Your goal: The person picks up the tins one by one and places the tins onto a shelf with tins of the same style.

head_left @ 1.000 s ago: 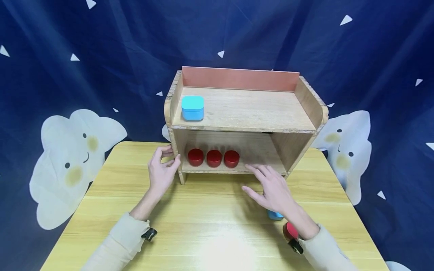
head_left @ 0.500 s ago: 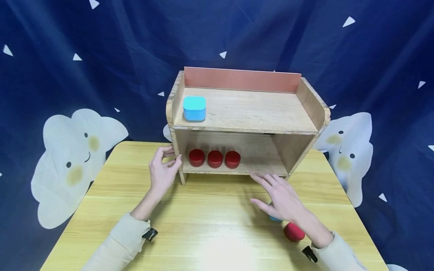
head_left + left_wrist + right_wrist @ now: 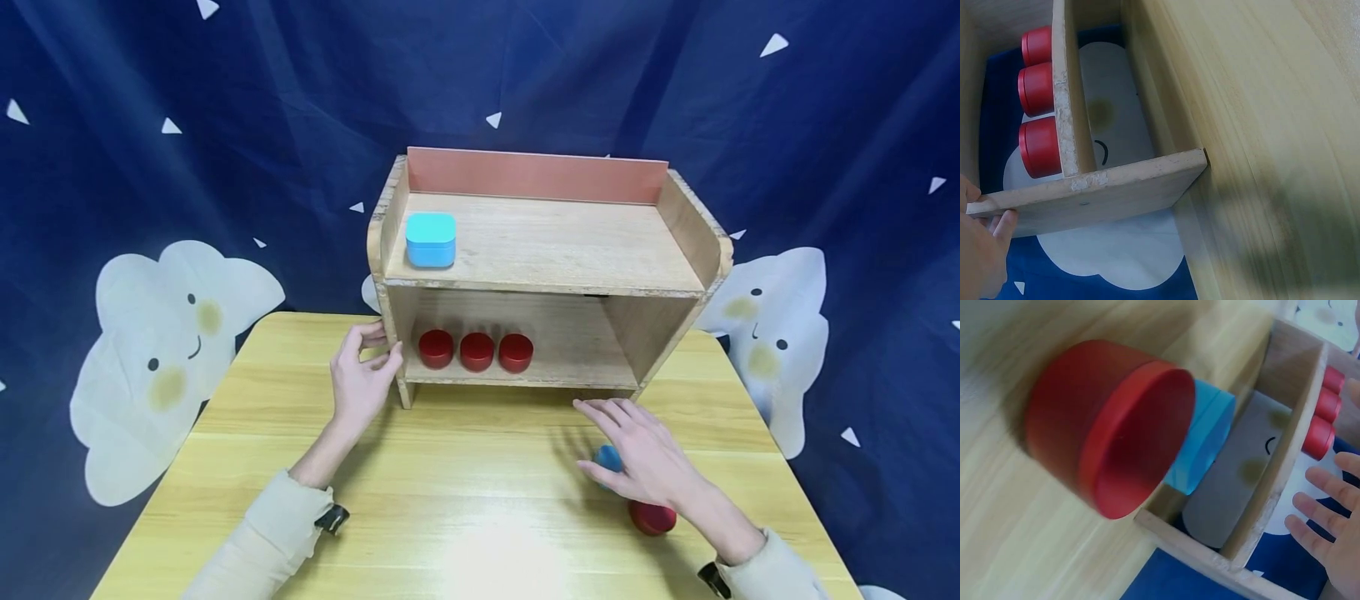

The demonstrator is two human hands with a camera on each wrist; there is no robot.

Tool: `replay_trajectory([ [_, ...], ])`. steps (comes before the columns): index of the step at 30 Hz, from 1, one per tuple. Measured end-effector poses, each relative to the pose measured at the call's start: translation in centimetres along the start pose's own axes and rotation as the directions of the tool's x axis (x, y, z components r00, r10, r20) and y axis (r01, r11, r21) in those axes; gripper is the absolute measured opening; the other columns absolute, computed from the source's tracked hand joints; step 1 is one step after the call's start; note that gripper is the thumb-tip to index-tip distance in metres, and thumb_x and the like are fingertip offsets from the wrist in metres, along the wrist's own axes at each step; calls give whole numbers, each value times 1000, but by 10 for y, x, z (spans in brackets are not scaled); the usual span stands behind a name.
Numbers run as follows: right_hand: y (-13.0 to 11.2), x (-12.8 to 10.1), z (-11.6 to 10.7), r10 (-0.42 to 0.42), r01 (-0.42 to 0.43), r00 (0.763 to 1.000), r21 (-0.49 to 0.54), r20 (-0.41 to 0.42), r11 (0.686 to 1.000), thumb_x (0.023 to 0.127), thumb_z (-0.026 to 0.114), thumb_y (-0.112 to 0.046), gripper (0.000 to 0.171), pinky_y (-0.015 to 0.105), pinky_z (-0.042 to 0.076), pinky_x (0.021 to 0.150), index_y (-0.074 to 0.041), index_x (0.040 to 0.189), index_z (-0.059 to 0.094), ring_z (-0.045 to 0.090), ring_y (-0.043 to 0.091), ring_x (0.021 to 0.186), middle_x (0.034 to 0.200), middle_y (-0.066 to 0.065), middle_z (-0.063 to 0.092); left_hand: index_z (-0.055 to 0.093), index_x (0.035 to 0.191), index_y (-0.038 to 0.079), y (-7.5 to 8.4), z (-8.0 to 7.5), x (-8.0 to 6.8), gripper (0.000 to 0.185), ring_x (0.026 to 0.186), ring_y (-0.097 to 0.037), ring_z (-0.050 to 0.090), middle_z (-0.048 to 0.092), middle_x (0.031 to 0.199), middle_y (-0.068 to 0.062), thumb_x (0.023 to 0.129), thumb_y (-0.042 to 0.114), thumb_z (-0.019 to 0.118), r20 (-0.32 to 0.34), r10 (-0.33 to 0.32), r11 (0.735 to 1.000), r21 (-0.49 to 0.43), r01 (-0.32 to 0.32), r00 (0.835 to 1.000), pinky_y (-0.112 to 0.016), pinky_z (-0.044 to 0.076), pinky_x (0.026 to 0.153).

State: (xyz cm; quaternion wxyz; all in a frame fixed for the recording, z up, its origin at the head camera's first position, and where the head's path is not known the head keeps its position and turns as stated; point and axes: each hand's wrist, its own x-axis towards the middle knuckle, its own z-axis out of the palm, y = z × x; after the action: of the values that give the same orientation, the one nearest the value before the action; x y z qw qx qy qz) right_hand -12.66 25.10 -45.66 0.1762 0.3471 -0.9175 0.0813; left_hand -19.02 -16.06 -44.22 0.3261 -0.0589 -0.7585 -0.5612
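Note:
My left hand (image 3: 362, 375) pinches the front edge of the left side panel of a two-tier wooden shelf (image 3: 540, 242), thumb at the front and fingers behind. In the left wrist view, fingertips (image 3: 1005, 226) show on the panel. Over the table at the right, my right hand (image 3: 641, 454) hovers with its fingers spread and nothing in it. Beneath it, partly hidden by the hand, are a blue box (image 3: 609, 458) and a round red tin (image 3: 652, 518). In the right wrist view, the red tin (image 3: 1110, 425) stands close up, before the blue box (image 3: 1204, 437).
Three red tins (image 3: 477, 352) form a row on the left of the lower shelf board. A blue lidded box (image 3: 431, 241) sits at the left of the upper board. The wooden table (image 3: 450, 475) meets a dark blue curtain (image 3: 315, 125) with cloud prints behind.
My right hand has drawn back from the lower shelf, toward me and to the right, still spread, uncovering more of the red tin. The left hand keeps its grip on the shelf.

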Motion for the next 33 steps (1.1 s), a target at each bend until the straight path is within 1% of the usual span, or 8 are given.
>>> replay_trajectory([
  [3,2,-5,1,9,-9,1000,-7,13,1000,83,82,-54,84,51,64,94,-14,152,55,64,28,117,132,8,69,67,115,-7,0,1,0,32,93,-3,66,74,107,-23,84,-11,74,0,2,1000,0,-2,1000,-14,66,76],
  [6,3,-10,3,20,-20,999,-12,24,1000,79,86,-50,87,52,64,93,-14,152,55,65,29,117,133,8,69,66,115,-7,0,1,0,32,94,-2,66,74,108,-23,84,-11,75,4,-3,1000,-6,3,1000,-14,66,77],
  [10,4,-17,5,21,-20,999,-22,34,1000,79,85,-52,87,52,65,90,-13,151,56,66,28,114,134,6,69,66,114,-8,1,1,0,31,94,-2,66,74,109,-23,84,-11,74,4,-5,1000,-9,5,1000,-13,66,77],
  [15,6,-26,13,22,-20,998,-36,54,999,79,84,-56,88,52,64,93,-15,151,56,66,28,114,136,5,68,66,114,-8,3,0,0,31,94,-2,66,74,109,-23,84,-11,75,2,1,1000,1,-1,1000,-15,66,77],
  [18,9,-33,18,46,-43,996,-38,71,998,79,84,-57,87,52,64,93,-15,151,57,67,29,115,136,6,69,66,114,-7,3,0,0,32,94,-1,66,75,109,-22,84,-11,75,3,1,1000,11,-1,1000,-21,68,77],
  [22,13,-40,23,94,-91,991,-42,92,995,79,85,-57,86,52,65,89,-15,149,59,67,30,114,132,8,70,67,114,-7,3,0,0,32,94,-1,66,75,109,-21,84,-10,75,1,-2,1000,20,2,1000,-28,69,77],
  [28,17,-49,26,145,-136,982,-82,119,987,79,84,-57,83,49,65,83,-14,146,61,69,30,109,125,7,72,67,115,-6,3,0,0,32,94,-1,66,75,109,-21,84,-10,75,4,-3,1000,26,3,1000,-29,70,77],
  [33,18,-54,27,169,-157,976,-89,140,984,81,84,-58,82,47,65,81,-15,146,61,69,29,109,125,7,72,66,115,-7,3,0,0,32,94,-1,66,75,109,-21,84,-10,75,3,1,1000,28,-1,1000,-31,70,77],
])
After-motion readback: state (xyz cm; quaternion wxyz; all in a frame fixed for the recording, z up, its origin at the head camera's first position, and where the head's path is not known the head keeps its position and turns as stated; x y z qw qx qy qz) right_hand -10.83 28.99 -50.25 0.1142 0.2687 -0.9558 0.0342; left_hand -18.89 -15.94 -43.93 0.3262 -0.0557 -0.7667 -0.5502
